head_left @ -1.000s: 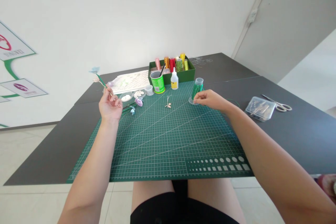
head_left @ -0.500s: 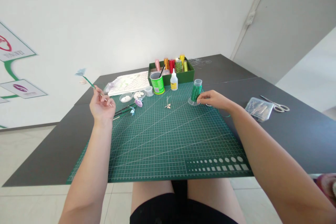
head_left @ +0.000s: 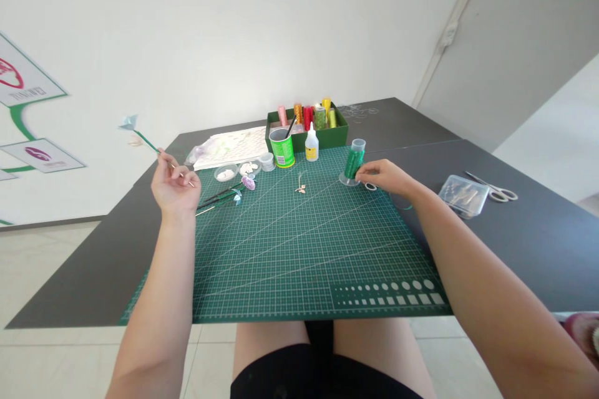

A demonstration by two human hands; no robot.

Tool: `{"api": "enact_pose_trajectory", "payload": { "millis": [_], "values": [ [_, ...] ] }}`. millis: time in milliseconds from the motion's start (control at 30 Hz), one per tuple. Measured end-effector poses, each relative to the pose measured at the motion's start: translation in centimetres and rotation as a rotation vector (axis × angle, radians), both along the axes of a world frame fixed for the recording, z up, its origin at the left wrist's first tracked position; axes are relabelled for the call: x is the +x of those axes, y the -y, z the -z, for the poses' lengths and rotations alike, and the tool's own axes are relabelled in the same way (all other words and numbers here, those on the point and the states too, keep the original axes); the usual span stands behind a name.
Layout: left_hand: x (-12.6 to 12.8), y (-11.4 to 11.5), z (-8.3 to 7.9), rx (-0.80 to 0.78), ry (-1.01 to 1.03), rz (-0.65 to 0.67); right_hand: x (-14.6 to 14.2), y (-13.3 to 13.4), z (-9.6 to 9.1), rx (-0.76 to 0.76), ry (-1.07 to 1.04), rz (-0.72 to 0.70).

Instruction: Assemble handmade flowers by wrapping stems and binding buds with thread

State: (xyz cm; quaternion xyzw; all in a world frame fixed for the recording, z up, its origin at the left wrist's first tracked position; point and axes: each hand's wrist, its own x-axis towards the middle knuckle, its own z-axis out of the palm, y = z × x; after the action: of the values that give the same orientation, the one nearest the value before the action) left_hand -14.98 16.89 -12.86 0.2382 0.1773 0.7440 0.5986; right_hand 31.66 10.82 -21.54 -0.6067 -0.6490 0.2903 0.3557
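Note:
My left hand is raised at the left, its fingers closed round the thin stem of an artificial flower. That flower has pale blue petals, a paler cream piece below them and green wrapping on its upper stem. On the right, my right hand pinches the lower side of a spool of green thread, which leans slightly to the right near the mat's edge. A small white ring-shaped thing lies just under my right fingers. Between the hands, a small cream flower piece rests on the green cutting mat.
Behind stand a green box of thread spools, a green can and a glue bottle. Finished flowers and dishes of white pieces lie at left. A clear case and scissors lie at right.
My left hand has moved left with the flower, which sits a little higher. My right hand and the green spool have shifted slightly right, and the white ring shows more.

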Motion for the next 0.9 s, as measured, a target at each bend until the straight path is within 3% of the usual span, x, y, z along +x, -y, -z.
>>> {"api": "enact_pose_trajectory", "payload": {
  "millis": [167, 400, 500, 600, 667, 900],
  "values": [
    [2.0, 0.5, 0.2, -0.006, -0.090, 0.050, 0.0, 0.3, -0.4, 0.092, 0.105, 0.041],
    [7.2, 2.5, 1.7, 0.064, -0.463, 0.173, -1.1, 1.8, -2.5, 0.213, 0.196, 0.124],
    [8.9, 3.7, 2.4, 0.077, -0.538, 0.270, -2.1, 2.3, -3.1, 0.318, 0.245, 0.172],
    [10.1, 4.9, 2.9, 0.070, -0.567, 0.363, -4.3, 2.6, -3.3, 0.396, 0.163, 0.177],
    [10.8, 5.7, 3.2, 0.050, -0.590, 0.413, -6.4, 2.8, -3.1, 0.396, 0.029, 0.111],
    [12.9, 7.8, 4.3, 0.027, -0.631, 0.534, -13.1, 4.2, -2.0, 0.293, -0.516, -0.347]
  ]
}}
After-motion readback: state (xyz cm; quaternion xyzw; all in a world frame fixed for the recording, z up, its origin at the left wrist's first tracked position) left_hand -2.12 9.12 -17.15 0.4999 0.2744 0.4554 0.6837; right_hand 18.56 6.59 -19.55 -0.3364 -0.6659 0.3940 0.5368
